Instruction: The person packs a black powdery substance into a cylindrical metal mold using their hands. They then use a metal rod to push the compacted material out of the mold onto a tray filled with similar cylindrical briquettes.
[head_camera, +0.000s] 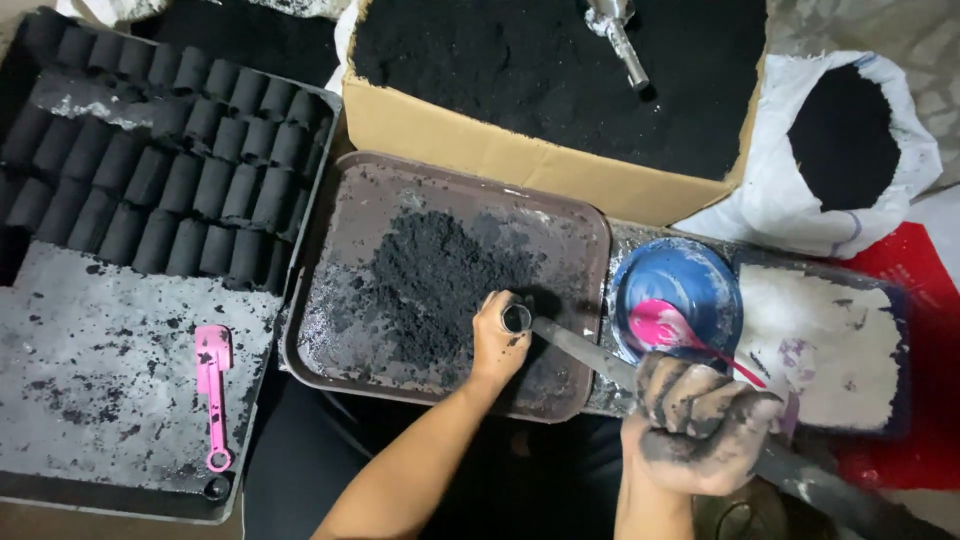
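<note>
- My left hand (497, 342) was clamped around a short metal tube mould (516, 318), its open mouth facing up, standing at the edge of the heap of black charcoal powder (430, 285) on the brown rectangular plastic tray (455, 175).
- My right hand (697, 428), blackened with dust, was closed in a fist around a long grey metal rod (585, 352) that slanted up to the tube's mouth. I judged that if the rod met the rim off-centre, it could skid off and strike my left fingers, which sat right at the opening.
- The tube stood on loose powder rather than bare tray, so a hard push might have tipped it and spilled whatever was inside; I could not tell how full it was.
- A round blue plastic bowl (690, 280) holding a pink plastic spoon (665, 328) lay just beside the rod's path. A wide swing of my right wrist could have clipped its rim and upset it.
- The finished black cylindrical briquettes (165, 150) were ranked on the black tray (110, 480) to the left, near a small pink plastic scoop (213, 385); well apart from the work, they seemed safe.
- The open cardboard box of black powder (560, 70) and the white sack (800, 190) sat behind, and a careless elbow could have scattered dust.
</note>
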